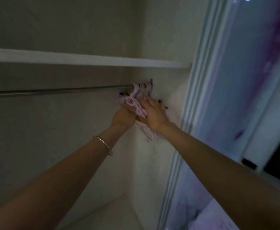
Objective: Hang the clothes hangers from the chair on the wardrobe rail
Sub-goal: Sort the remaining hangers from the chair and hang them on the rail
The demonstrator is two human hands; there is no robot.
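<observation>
Hangers (132,102) crowd the rail (53,92) end against the wardrobe wall (165,83), under a shelf (86,59). The left hand (123,116) clasps them with curled fingers. The right hand (153,113) lies over them (its hold is blurred, cannot tell).

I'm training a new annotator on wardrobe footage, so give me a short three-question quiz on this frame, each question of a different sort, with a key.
1. True or false: the pink hangers are bunched at the left end of the rail.
2. Which wrist bears the bracelet? A) left B) right C) neither
3. Fill in: directly above the rail runs a white ____.

Key: 1 false, they are bunched at the rail's right end, where the left hand and the right hand touch them; 2 A; 3 shelf.
</observation>
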